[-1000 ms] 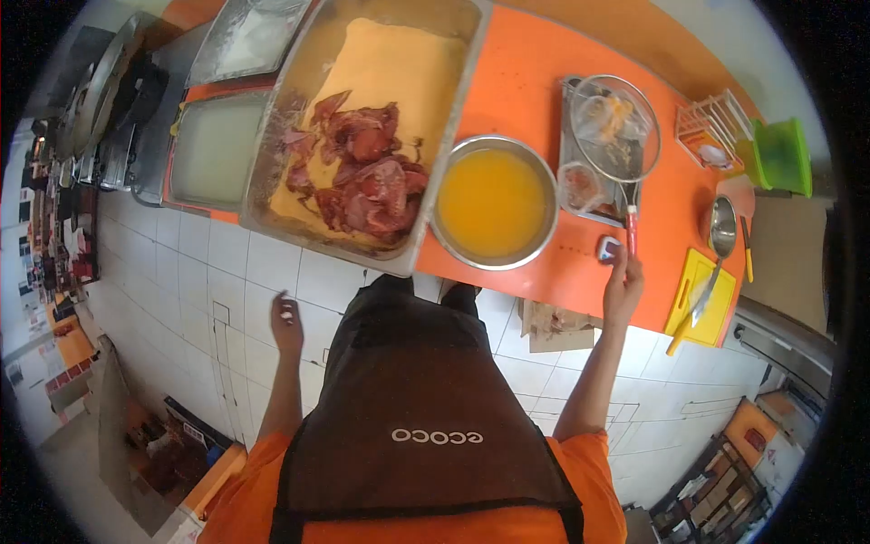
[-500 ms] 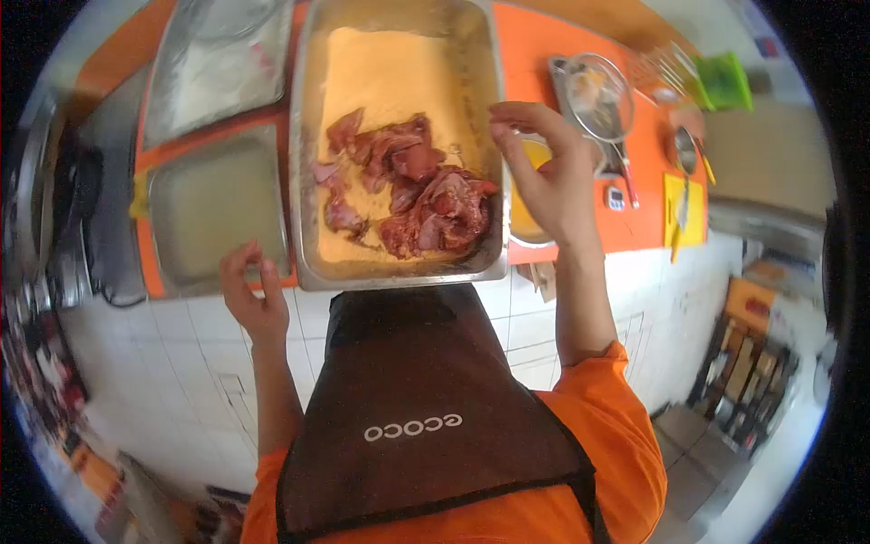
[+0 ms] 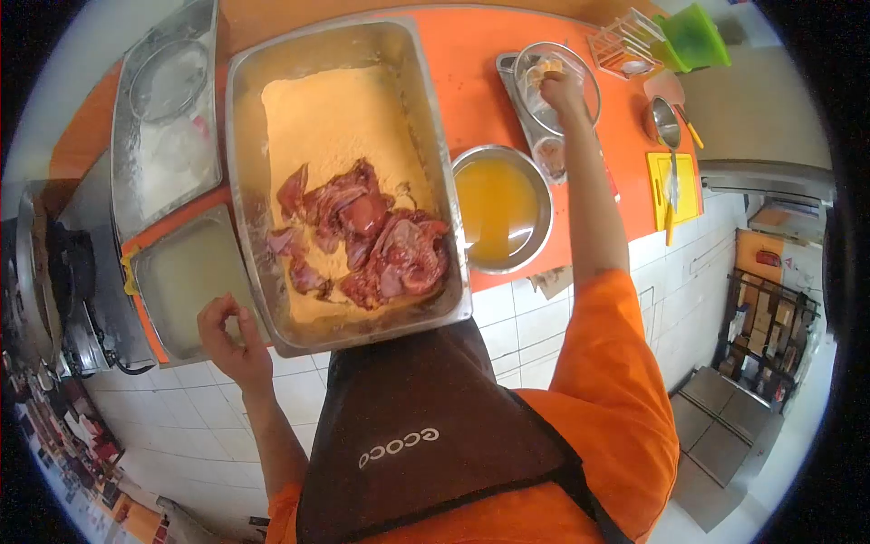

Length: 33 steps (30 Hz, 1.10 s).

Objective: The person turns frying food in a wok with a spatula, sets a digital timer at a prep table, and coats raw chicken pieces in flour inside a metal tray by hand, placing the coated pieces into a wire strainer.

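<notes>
My right hand (image 3: 564, 94) reaches into the round strainer (image 3: 584, 104) at the back right, fingers drawn together at the pale orange bits in it; what they grip is too small to make out. My left hand (image 3: 234, 343) hovers by the front edge of the tray of cloudy liquid (image 3: 186, 272), thumb and fingers curled with a gap between them, holding nothing. Between the hands stands a large metal pan (image 3: 245, 181) with orange powder (image 3: 335, 113) and raw red meat (image 3: 403, 254) lying on it. A steel bowl of yellow liquid (image 3: 494, 204) is right of the pan.
A tray of white powder (image 3: 172, 163) with a round sieve (image 3: 169, 82) stands at the back left. On the right are a yellow cutting board (image 3: 687, 190) with a knife (image 3: 672, 195), a small metal pot (image 3: 664, 122), a white rack (image 3: 625, 45) and a green container (image 3: 696, 38).
My right hand has passed over the bowl and reached into the strainer. My left hand has risen from below the table to the liquid tray's front edge. The camera view has shifted.
</notes>
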Tool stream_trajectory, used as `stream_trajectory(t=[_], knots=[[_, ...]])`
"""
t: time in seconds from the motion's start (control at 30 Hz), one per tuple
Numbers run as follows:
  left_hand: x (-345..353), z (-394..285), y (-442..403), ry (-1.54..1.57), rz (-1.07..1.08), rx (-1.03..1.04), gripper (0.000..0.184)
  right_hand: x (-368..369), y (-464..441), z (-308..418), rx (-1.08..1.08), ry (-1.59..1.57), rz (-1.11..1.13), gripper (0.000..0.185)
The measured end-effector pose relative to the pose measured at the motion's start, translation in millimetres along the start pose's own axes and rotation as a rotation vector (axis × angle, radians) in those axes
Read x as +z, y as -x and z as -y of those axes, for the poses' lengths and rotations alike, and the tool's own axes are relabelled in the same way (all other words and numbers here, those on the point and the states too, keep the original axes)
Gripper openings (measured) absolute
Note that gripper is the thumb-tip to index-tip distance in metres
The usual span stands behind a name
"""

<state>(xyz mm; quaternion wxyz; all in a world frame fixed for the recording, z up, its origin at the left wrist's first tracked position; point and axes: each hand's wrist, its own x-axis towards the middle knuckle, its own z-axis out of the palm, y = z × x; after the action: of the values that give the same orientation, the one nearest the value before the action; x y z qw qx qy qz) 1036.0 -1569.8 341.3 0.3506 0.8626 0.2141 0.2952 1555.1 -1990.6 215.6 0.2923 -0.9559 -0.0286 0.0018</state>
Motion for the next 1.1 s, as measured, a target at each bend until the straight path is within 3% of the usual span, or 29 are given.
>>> stream_trajectory(t=[0.1,0.2,0.33,0.4,0.43,0.53,0.67,0.8,0.9,1.1], knots=[[43,-37,-18,0.018,0.006,0.131,0.023,49,-25,1,0.289,0.108,-0.105,0.048],[83,-80,-44,-0.014,0.087,0.274,0.024,57,-23,-28,0.274,0.022,-0.308,0.047],[137,-126,-70,0.086,0.141,0.304,0.024,48,-21,-69,0.419,-0.425,-0.365,0.037],[156,-142,-80,0.121,0.194,0.318,0.024,35,-10,-74,0.414,-0.749,-0.300,0.042],[164,-152,-83,0.158,0.210,0.287,0.024,6,10,-42,0.496,-0.889,-0.175,0.049],[177,-171,-90,0.234,0.219,0.254,0.024,-40,55,20,0.425,-1.080,0.070,0.050],[186,-181,-93,0.264,0.166,0.317,0.024,-55,139,146,0.056,-1.281,0.224,0.027],[184,-167,-91,0.148,0.062,0.313,0.021,-27,212,237,-0.090,-1.248,0.564,0.029],[169,-136,-83,0.062,-0.047,0.177,0.014,8,237,274,0.069,-1.540,0.796,0.034],[144,-79,-63,0.213,-0.020,-0.021,0.012,81,244,301,0.334,-1.580,0.975,0.036]])
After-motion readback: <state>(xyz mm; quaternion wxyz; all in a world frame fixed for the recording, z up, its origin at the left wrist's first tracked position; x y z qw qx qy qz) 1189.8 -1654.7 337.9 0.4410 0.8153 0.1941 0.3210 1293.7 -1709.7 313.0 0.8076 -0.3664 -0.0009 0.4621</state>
